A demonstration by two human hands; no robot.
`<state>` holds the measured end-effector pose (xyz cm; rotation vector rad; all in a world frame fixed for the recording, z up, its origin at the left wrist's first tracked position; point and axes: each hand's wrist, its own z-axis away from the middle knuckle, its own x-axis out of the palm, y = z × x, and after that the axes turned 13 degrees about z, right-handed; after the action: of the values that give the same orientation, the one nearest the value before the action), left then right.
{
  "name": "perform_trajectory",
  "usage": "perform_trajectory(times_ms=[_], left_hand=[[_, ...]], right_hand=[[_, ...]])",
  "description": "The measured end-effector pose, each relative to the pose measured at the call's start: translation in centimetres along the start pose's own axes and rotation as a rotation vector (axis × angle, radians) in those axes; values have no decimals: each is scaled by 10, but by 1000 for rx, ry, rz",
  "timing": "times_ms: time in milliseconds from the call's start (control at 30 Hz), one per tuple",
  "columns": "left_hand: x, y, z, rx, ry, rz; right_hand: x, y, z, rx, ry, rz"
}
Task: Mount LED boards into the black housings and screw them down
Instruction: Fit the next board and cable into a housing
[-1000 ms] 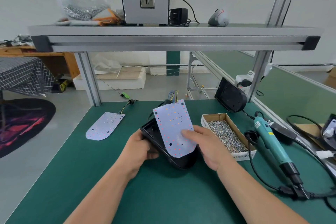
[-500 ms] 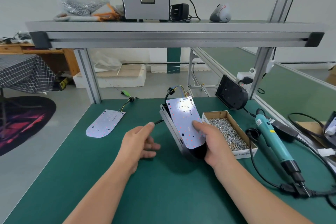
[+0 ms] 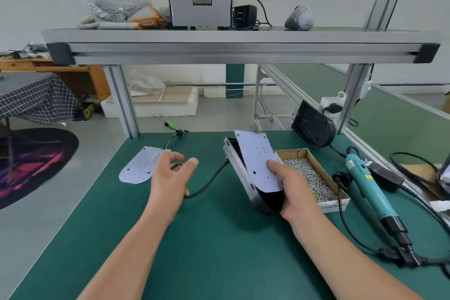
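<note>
Just left of the screw box [image 3: 333,206], our right hand [image 3: 295,192] gripped the housing [image 3: 239,173], tilted up on its edge, with the thumb pressing the board [image 3: 258,161] against its open face. Farther left of the box, our left hand [image 3: 170,178] hung with fingers loosely curled over the housing's cable [image 3: 209,182]. We could not tell whether it pinched the cable. A second board [image 3: 138,168] lay flat well left of the box, and a screwdriver [image 3: 367,185] lay just right of it.

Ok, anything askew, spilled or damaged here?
Nothing is spilled or damaged. The black housing is tipped steeply onto its side in the right hand, and the LED board lies skewed over its opening, apparently not yet seated.
</note>
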<state>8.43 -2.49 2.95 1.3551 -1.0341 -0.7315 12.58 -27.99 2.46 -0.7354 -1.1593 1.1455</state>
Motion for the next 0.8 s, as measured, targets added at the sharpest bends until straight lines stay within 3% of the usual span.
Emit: perform_trajectory(times_ms=[167, 333, 400, 500, 567, 700, 800], left_hand=[[20, -10, 15, 33, -414, -545], [10, -7, 14, -32, -291, -475], [5, -4, 10, -146, -214, -240], [7, -3, 9, -301, -160, 497], [7, -1, 11, -366, -179, 857], [4, -2, 12, -398, -216, 1074], [7, 0, 7, -387, -120, 985]], right_hand=[[3, 3, 1, -8, -30, 31], [1, -1, 3, 17, 13, -94], [0, -3, 3, -2, 20, -151], [5, 0, 6, 4, -8, -122], [10, 4, 6, 14, -32, -101], [12, 6, 7, 45, -70, -50], [12, 8, 8, 38, -71, 13]])
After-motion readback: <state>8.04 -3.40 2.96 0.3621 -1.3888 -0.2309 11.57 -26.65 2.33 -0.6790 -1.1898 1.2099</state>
